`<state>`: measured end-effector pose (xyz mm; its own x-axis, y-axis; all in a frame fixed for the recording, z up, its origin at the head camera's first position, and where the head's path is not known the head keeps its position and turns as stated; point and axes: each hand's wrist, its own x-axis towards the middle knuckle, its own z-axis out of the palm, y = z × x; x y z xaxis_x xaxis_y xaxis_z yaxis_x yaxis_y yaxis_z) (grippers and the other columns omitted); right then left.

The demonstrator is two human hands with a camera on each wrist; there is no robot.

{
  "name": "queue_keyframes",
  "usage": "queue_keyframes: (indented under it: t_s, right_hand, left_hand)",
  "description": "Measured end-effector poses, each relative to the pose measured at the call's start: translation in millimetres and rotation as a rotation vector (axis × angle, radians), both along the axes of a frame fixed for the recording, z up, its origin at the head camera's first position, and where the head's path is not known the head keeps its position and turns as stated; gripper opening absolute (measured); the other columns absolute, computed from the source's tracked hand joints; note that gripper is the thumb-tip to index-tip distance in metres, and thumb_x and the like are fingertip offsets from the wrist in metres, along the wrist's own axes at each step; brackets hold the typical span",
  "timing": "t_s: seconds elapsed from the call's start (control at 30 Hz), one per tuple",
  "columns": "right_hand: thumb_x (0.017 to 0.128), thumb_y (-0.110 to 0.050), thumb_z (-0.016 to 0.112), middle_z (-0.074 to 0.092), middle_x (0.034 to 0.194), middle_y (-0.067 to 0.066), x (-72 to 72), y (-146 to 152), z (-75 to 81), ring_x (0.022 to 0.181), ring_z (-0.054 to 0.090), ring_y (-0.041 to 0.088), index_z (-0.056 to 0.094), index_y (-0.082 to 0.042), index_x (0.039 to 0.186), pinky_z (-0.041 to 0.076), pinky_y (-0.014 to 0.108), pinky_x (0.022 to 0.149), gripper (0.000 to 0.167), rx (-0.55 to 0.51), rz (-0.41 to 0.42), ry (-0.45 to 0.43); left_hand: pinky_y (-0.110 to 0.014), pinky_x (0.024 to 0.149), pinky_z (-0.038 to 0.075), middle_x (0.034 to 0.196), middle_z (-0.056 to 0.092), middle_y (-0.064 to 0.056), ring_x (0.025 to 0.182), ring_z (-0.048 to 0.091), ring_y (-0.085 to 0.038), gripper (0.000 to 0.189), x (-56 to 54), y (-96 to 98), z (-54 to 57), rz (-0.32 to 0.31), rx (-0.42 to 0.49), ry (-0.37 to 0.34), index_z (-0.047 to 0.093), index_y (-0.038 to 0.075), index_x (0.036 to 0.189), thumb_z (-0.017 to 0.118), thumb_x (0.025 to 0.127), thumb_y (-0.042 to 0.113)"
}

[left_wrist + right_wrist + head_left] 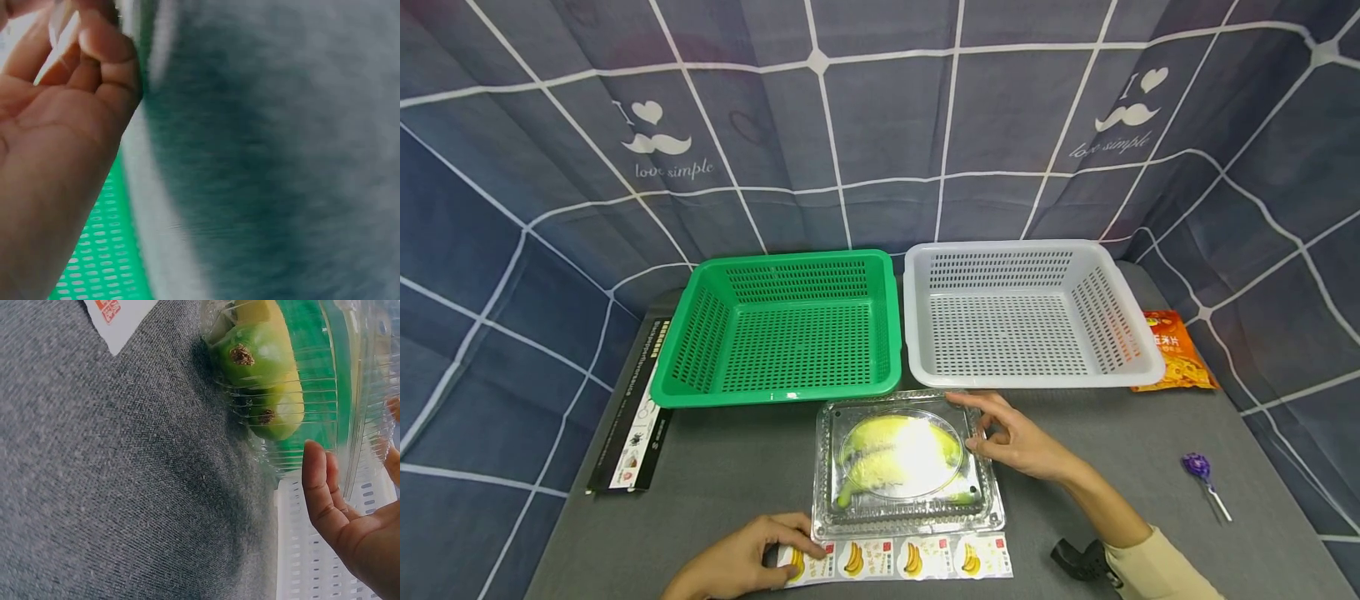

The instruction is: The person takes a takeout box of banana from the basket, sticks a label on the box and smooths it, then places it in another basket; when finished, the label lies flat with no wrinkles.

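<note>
right, clear clamshell container [822,467] is set flat on the grey table [737,467], just in front of the two baskets; yellow-green bananas [876,467] are seen through its lid. far right corner is touched by the right hand [1018,437]: index finger extended, thumb laid over the right edge, not clenched around anything. sticker strip [876,560] is laid along the container's near edge, four banana labels visible. its left end is touched by the left hand [745,550], fingers bent; whether the strip is pinched cannot be told, left wrist view blurred. green basket [775,395] is placed behind left, white basket [1037,381] behind right. orange snack packet [1180,358] is partly hidden by the latter; purple lollipop [1197,467] is left well apart at right.
</note>
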<state>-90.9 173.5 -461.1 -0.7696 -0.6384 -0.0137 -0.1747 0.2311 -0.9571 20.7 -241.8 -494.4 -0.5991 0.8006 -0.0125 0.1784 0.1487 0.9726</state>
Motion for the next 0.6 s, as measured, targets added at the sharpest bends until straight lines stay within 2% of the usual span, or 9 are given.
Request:
queue_keyframes:
  t_s: [0.1, 0.17, 0.23, 0.27, 0.4, 0.57, 0.6]
  right_hand:
    - [0.094, -0.008, 0.064, 0.036, 0.125, 0.018, 0.2, 0.8, -1.0, 0.056, 0.039, -0.001, 0.038, -0.015, 0.151, 0.048, 0.027, 0.052, 0.063, -0.015, 0.013, -0.003]
    - [0.094, -0.008, 0.064, 0.036, 0.127, 0.019, 0.5, 1.5, -1.9, 0.056, 0.041, -0.001, 0.038, -0.015, 0.151, 0.049, 0.029, 0.053, 0.063, -0.021, 0.013, 0.001]
    - [0.093, -0.008, 0.065, 0.036, 0.134, 0.018, 0.8, 1.9, -3.2, 0.069, 0.049, 0.007, 0.039, -0.015, 0.151, 0.053, 0.030, 0.061, 0.064, -0.019, 0.002, 0.031]
    - [0.093, -0.008, 0.066, 0.035, 0.138, 0.017, 0.9, 2.0, -3.9, 0.078, 0.051, 0.011, 0.039, -0.015, 0.150, 0.054, 0.030, 0.065, 0.064, -0.013, -0.005, 0.051]
    - [0.091, -0.011, 0.069, 0.033, 0.148, 0.016, 1.6, 0.8, -3.8, 0.114, 0.044, 0.020, 0.042, -0.015, 0.149, 0.052, 0.032, 0.084, 0.064, 0.012, -0.040, 0.138]
    - [0.089, -0.011, 0.071, 0.036, 0.146, 0.016, 1.7, 0.4, -3.2, 0.125, 0.041, 0.010, 0.045, -0.013, 0.147, 0.050, 0.030, 0.088, 0.063, 0.018, -0.059, 0.198]
    - [0.089, -0.011, 0.072, 0.037, 0.146, 0.016, 1.7, 0.6, -3.2, 0.125, 0.042, 0.009, 0.046, -0.012, 0.146, 0.049, 0.030, 0.089, 0.063, 0.016, -0.060, 0.203]
  left_hand:
    - [-0.026, 0.086, 0.046, 0.120, 0.063, -0.012, 0.107, 0.055, -0.007, 0.031, 2.3, 0.5, 8.8, -0.040, -0.023, -0.056, 0.065, 0.006, 0.127, 0.058, 0.097, 0.004]
    - [-0.029, 0.092, 0.047, 0.125, 0.062, -0.013, 0.114, 0.056, -0.010, 0.032, 4.6, 1.1, 17.3, -0.073, -0.020, -0.105, 0.065, 0.006, 0.128, 0.057, 0.097, 0.003]
    - [-0.032, 0.095, 0.047, 0.128, 0.061, -0.015, 0.119, 0.057, -0.013, 0.033, 6.2, 2.3, 26.4, -0.104, 0.021, -0.147, 0.063, 0.004, 0.129, 0.055, 0.097, 0.001]
    - [-0.033, 0.096, 0.047, 0.129, 0.061, -0.015, 0.119, 0.057, -0.015, 0.033, 6.3, 3.3, 31.5, -0.119, 0.039, -0.144, 0.063, 0.003, 0.129, 0.055, 0.098, 0.000]
    - [-0.034, 0.097, 0.046, 0.129, 0.059, -0.016, 0.118, 0.057, -0.019, 0.039, 2.2, 6.9, 49.0, -0.157, 0.122, -0.051, 0.061, 0.001, 0.131, 0.052, 0.095, -0.009]
    - [-0.031, 0.089, 0.049, 0.126, 0.061, -0.014, 0.109, 0.060, -0.019, 0.054, -11.5, 10.4, 70.3, -0.124, 0.134, 0.082, 0.062, 0.003, 0.129, 0.053, 0.082, -0.020]
    - [-0.030, 0.088, 0.050, 0.125, 0.062, -0.013, 0.108, 0.060, -0.018, 0.055, -15.1, 11.0, 74.4, -0.115, 0.130, 0.131, 0.063, 0.004, 0.128, 0.053, 0.081, -0.021]
